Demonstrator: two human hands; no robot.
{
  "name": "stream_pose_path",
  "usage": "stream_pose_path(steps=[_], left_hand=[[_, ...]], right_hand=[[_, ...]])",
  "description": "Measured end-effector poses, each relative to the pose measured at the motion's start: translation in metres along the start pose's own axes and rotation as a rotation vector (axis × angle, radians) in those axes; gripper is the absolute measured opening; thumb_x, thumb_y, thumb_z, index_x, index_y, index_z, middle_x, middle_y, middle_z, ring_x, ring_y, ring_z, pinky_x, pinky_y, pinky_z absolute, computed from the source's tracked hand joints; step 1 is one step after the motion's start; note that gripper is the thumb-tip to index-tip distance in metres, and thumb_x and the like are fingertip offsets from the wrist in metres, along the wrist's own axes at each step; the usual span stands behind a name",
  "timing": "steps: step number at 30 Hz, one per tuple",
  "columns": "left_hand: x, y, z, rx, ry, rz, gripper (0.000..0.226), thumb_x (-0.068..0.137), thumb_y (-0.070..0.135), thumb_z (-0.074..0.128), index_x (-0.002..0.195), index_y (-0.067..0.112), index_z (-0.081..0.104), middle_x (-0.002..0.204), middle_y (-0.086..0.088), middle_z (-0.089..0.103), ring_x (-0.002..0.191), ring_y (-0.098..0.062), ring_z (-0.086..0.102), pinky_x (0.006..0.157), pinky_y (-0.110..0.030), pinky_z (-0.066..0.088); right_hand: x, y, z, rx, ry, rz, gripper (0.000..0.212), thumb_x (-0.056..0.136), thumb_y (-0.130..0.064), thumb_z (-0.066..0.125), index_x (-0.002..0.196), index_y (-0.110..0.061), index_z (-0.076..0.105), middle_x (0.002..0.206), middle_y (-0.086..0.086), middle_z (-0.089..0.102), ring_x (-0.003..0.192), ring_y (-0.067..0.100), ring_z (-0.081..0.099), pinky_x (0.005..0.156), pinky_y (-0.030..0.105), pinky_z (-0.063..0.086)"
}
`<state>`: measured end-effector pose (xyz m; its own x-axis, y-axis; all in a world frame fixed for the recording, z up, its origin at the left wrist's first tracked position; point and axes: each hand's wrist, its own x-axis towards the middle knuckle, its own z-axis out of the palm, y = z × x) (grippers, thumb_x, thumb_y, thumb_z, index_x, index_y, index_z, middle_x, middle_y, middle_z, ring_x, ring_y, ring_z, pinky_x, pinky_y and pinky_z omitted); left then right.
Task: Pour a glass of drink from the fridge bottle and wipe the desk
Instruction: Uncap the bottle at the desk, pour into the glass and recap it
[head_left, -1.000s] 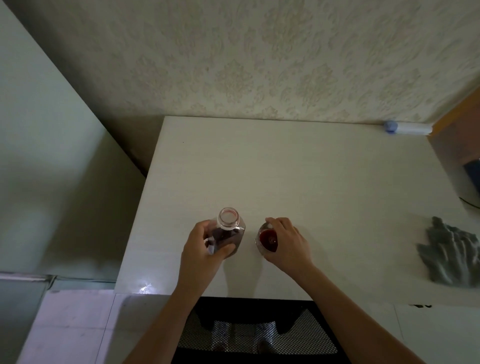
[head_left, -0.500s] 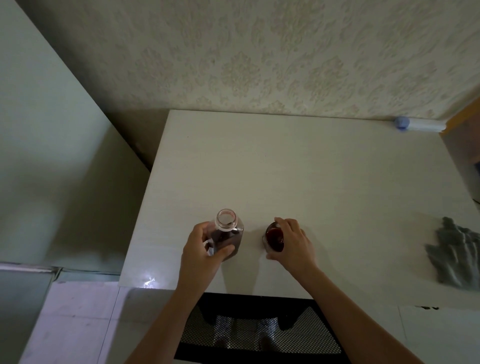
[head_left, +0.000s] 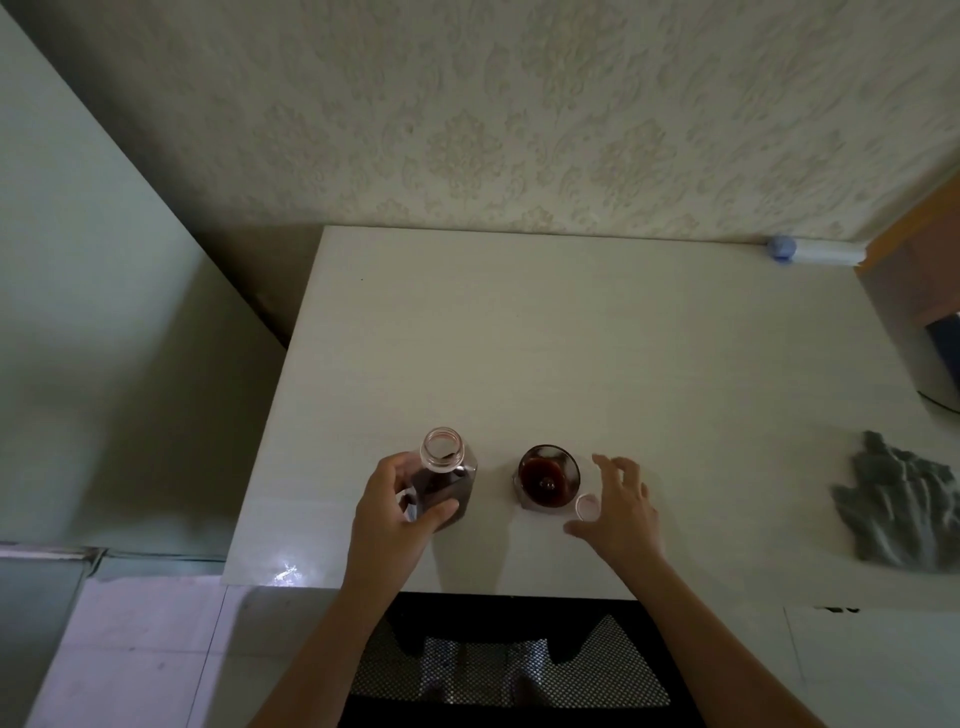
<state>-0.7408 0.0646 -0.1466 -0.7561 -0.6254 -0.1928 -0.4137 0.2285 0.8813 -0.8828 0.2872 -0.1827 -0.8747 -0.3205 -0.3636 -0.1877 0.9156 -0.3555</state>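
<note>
Bottle (head_left: 445, 477) uncapped, dark drink | glass (head_left: 547, 476) holds red drink

Our left hand (head_left: 396, 503) covers the near side of the bottle (head_left: 445, 480), so we cannot see its label. To the right of the bottle, our right hand (head_left: 621, 506) hides part of a small pale cap (head_left: 587, 505), and we cannot tell if the fingers touch it. Far right of the bottle, the grey cloth (head_left: 901, 512) is cut off by the picture's edge. Near the wall, a small blue and white thing (head_left: 810, 252) is too blurry to name.
</note>
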Motion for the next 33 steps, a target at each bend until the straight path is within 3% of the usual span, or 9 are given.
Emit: stream_pose_path(steps=[2, 7, 11, 16, 21, 25, 28, 31, 33], left_hand=[[-0.001, 0.000, 0.002, -0.003, -0.010, -0.002, 0.059, 0.066, 0.014, 0.084, 0.103, 0.041, 0.047, 0.105, 0.026, 0.057, 0.098, 0.011, 0.053, 0.082, -0.024, 0.048], [-0.004, 0.001, 0.004, -0.002, -0.018, 0.002, 0.059, 0.066, 0.014, 0.084, 0.109, 0.033, 0.048, 0.106, 0.025, 0.056, 0.100, 0.010, 0.053, 0.083, -0.022, 0.047], [-0.006, -0.001, 0.001, 0.019, -0.012, -0.006, 0.060, 0.065, 0.017, 0.084, 0.110, 0.033, 0.048, 0.106, 0.025, 0.056, 0.098, 0.011, 0.052, 0.081, -0.022, 0.047], [-0.005, 0.000, -0.001, 0.005, -0.009, -0.011, 0.060, 0.064, 0.017, 0.085, 0.110, 0.033, 0.049, 0.106, 0.024, 0.056, 0.101, 0.006, 0.053, 0.085, -0.028, 0.049], [-0.003, 0.009, -0.001, -0.033, -0.046, 0.013, 0.057, 0.065, 0.015, 0.084, 0.108, 0.035, 0.051, 0.108, 0.023, 0.058, 0.102, 0.002, 0.055, 0.088, -0.033, 0.052], [-0.003, 0.025, -0.001, -0.076, -0.078, 0.052, 0.057, 0.065, 0.016, 0.084, 0.103, 0.044, 0.052, 0.102, 0.030, 0.063, 0.099, 0.009, 0.057, 0.083, -0.025, 0.051], [-0.004, 0.036, -0.003, -0.085, -0.085, 0.088, 0.055, 0.063, 0.015, 0.085, 0.103, 0.039, 0.056, 0.100, 0.024, 0.066, 0.096, 0.008, 0.058, 0.076, -0.020, 0.049], [-0.005, 0.043, -0.007, -0.084, -0.102, 0.134, 0.057, 0.062, 0.016, 0.086, 0.105, 0.041, 0.058, 0.102, 0.022, 0.066, 0.097, 0.005, 0.059, 0.077, -0.020, 0.051], [-0.008, 0.049, -0.012, -0.071, -0.115, 0.162, 0.061, 0.061, 0.023, 0.086, 0.106, 0.051, 0.055, 0.103, 0.027, 0.065, 0.099, 0.006, 0.059, 0.077, -0.017, 0.050]], right_hand=[[-0.001, 0.005, 0.005, -0.016, -0.021, -0.012, 0.081, 0.066, -0.034, 0.080, 0.134, -0.024, 0.036, 0.136, 0.004, 0.033, 0.115, 0.024, 0.044, 0.086, 0.036, 0.046], [0.001, 0.006, 0.016, -0.119, -0.051, -0.049, 0.060, 0.077, -0.033, 0.071, 0.129, -0.024, 0.042, 0.130, 0.002, 0.038, 0.112, 0.022, 0.047, 0.081, 0.034, 0.051], [0.002, 0.011, 0.021, -0.120, -0.039, -0.059, 0.035, 0.080, -0.018, 0.064, 0.114, -0.021, 0.055, 0.119, 0.004, 0.047, 0.098, 0.023, 0.054, 0.076, 0.032, 0.051], [0.001, 0.010, 0.006, 0.227, 0.136, 0.055, 0.038, 0.067, -0.010, 0.069, 0.102, -0.015, 0.057, 0.104, 0.005, 0.055, 0.083, 0.024, 0.057, 0.067, 0.033, 0.048], [0.006, -0.025, -0.038, 0.533, 0.317, -0.007, 0.038, 0.063, -0.010, 0.074, 0.094, -0.021, 0.053, 0.091, -0.001, 0.060, 0.080, 0.016, 0.060, 0.066, 0.031, 0.049], [-0.010, -0.073, -0.077, 1.008, 0.168, -0.129, 0.036, 0.070, 0.001, 0.073, 0.096, -0.017, 0.055, 0.098, -0.001, 0.062, 0.086, 0.014, 0.066, 0.068, 0.023, 0.053], [-0.030, -0.102, -0.095, 1.236, 0.020, -0.267, 0.030, 0.071, 0.003, 0.075, 0.095, -0.009, 0.060, 0.098, 0.003, 0.068, 0.088, 0.016, 0.067, 0.074, 0.024, 0.052], [-0.046, -0.117, -0.102, 1.272, -0.010, -0.374, 0.026, 0.068, -0.005, 0.077, 0.091, -0.005, 0.064, 0.104, 0.006, 0.070, 0.101, 0.017, 0.064, 0.089, 0.037, 0.049], [-0.053, -0.120, -0.102, 1.202, -0.024, -0.426, 0.024, 0.068, -0.008, 0.079, 0.088, -0.010, 0.065, 0.109, 0.005, 0.069, 0.109, 0.020, 0.061, 0.099, 0.049, 0.043]])
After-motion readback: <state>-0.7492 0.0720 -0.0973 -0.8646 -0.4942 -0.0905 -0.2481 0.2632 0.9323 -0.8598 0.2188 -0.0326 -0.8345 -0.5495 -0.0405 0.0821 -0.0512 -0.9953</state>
